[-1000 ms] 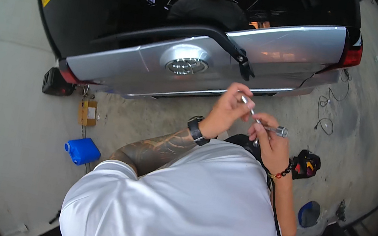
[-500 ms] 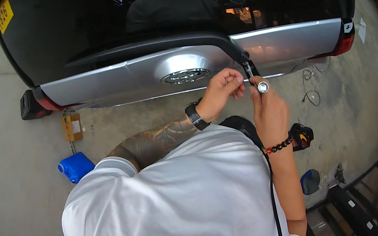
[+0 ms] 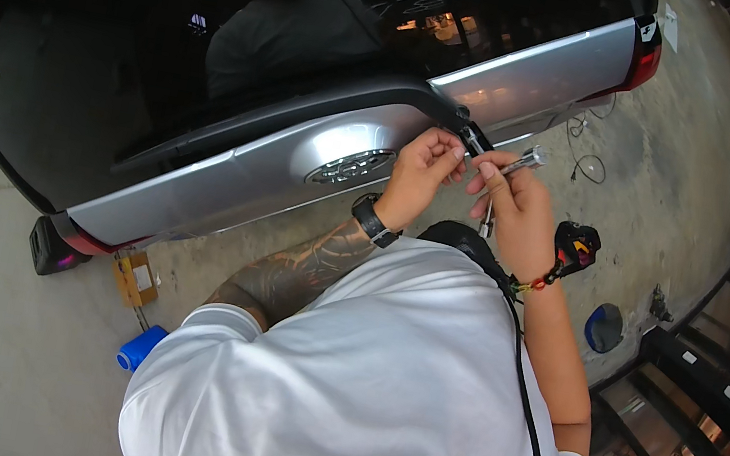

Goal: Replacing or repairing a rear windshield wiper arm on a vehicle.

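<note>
My right hand (image 3: 521,214) grips a chrome socket wrench (image 3: 530,158); one end sticks out to the upper right, and a shiny metal end also shows below the fingers. Close by, my left hand (image 3: 420,171) has its thumb and fingertips pinched together; anything between them is too small to make out. Both hands are at a narrow black bar with a metal part (image 3: 476,137), at the edge of the black lid (image 3: 312,87). This lid lies above the silver tailgate (image 3: 248,168) of a vehicle.
A round chrome emblem (image 3: 350,167) sits on the tailgate. On the concrete floor are a cardboard box (image 3: 135,279), a blue container (image 3: 141,348), a black cable (image 3: 589,167) and a dark bag-like thing (image 3: 575,248). Black framework (image 3: 696,370) stands at the right.
My right hand has turned, so the wrench that pointed end-on now lies sideways toward the upper right. The left hand stays pinched beside the bar. The view has shifted slightly.
</note>
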`<action>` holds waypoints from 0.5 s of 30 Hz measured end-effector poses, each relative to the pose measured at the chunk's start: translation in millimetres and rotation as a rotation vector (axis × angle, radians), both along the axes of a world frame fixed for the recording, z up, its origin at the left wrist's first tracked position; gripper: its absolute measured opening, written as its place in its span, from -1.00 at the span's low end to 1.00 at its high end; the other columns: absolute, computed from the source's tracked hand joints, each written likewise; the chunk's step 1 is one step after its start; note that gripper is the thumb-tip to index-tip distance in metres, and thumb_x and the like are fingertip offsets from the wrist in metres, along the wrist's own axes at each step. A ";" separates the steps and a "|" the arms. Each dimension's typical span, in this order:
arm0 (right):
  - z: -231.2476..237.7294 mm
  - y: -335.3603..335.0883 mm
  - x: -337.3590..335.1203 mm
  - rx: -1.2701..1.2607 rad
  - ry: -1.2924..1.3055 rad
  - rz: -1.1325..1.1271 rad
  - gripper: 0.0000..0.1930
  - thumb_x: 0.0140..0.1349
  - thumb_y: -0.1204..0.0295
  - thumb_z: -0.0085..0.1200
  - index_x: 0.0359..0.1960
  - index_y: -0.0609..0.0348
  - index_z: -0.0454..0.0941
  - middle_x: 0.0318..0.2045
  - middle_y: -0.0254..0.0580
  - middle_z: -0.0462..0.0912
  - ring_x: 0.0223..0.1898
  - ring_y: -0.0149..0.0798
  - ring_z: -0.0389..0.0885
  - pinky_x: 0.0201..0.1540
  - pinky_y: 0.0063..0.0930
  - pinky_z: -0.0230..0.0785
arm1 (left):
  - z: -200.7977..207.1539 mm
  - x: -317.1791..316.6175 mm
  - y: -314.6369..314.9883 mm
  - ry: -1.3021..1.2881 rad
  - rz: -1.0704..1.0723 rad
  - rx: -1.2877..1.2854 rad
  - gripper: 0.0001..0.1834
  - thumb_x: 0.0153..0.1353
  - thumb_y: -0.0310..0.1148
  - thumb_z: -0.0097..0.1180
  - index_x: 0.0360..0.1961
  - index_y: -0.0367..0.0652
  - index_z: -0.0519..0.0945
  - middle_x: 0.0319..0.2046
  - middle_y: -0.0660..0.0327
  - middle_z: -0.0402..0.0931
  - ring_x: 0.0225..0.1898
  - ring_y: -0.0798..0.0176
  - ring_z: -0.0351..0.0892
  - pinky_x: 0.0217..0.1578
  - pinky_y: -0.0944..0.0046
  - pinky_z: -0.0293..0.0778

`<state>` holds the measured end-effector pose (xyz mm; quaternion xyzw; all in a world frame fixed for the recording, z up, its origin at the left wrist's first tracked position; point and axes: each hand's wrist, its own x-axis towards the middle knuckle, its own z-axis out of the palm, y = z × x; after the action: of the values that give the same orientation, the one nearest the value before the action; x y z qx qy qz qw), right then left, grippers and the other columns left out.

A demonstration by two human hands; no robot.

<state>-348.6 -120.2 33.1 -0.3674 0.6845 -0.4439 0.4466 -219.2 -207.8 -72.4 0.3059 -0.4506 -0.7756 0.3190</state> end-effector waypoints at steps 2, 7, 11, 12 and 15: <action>0.7 1.2 -0.7 0.000 0.022 -0.011 -0.88 0.42 0.40 0.06 -0.13 0.09 0.60 -0.35 -0.08 0.69 -0.43 0.04 0.65 -0.38 -0.33 0.49 | -5.5 -3.4 2.1 0.013 0.107 -0.166 -0.88 0.40 -0.43 0.15 -0.13 -0.25 0.55 -0.36 0.29 0.60 -0.32 0.44 0.58 -0.34 0.39 0.47; -5.1 3.1 1.7 -0.265 0.886 0.210 -0.88 0.42 0.41 0.04 -0.12 0.09 0.60 -0.35 -0.08 0.70 -0.43 0.02 0.66 -0.41 -0.29 0.49 | 16.0 5.2 3.6 -0.236 0.174 -0.599 -0.86 0.28 -0.49 0.24 -0.16 -0.23 0.58 -0.36 0.23 0.62 -0.39 0.39 0.60 -0.39 0.34 0.48; 0.7 -0.1 4.4 -0.117 0.808 0.217 -0.87 0.43 0.40 0.02 -0.12 0.11 0.60 -0.33 -0.10 0.69 -0.42 -0.01 0.67 -0.41 -0.26 0.49 | 16.3 6.9 2.9 -0.261 0.222 -0.716 -0.79 0.21 -0.53 0.25 -0.12 -0.19 0.61 -0.37 0.15 0.62 -0.44 0.27 0.62 -0.40 0.29 0.50; 0.3 -0.9 2.8 -0.051 0.681 0.179 -0.86 0.45 0.38 0.02 -0.13 0.13 0.59 -0.34 -0.12 0.69 -0.44 -0.08 0.70 -0.42 -0.30 0.49 | 19.4 6.8 1.9 -0.259 0.217 -0.718 -0.79 0.21 -0.53 0.25 -0.12 -0.19 0.61 -0.37 0.15 0.62 -0.44 0.27 0.62 -0.40 0.29 0.50; -2.5 -0.1 0.2 0.010 0.035 0.017 -0.81 0.50 0.31 -0.01 -0.10 0.16 0.56 -0.35 -0.18 0.70 -0.44 -0.26 0.74 -0.44 -0.43 0.52 | 31.7 7.3 -2.5 -0.289 0.195 -0.900 -0.72 0.17 -0.56 0.25 -0.07 -0.16 0.63 -0.40 0.17 0.59 -0.44 0.17 0.64 -0.42 0.22 0.51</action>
<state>-348.4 -120.3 30.5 -0.3787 0.6911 -0.4302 0.4404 -211.9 -210.3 -40.7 0.2831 -0.7504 -0.4198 0.4249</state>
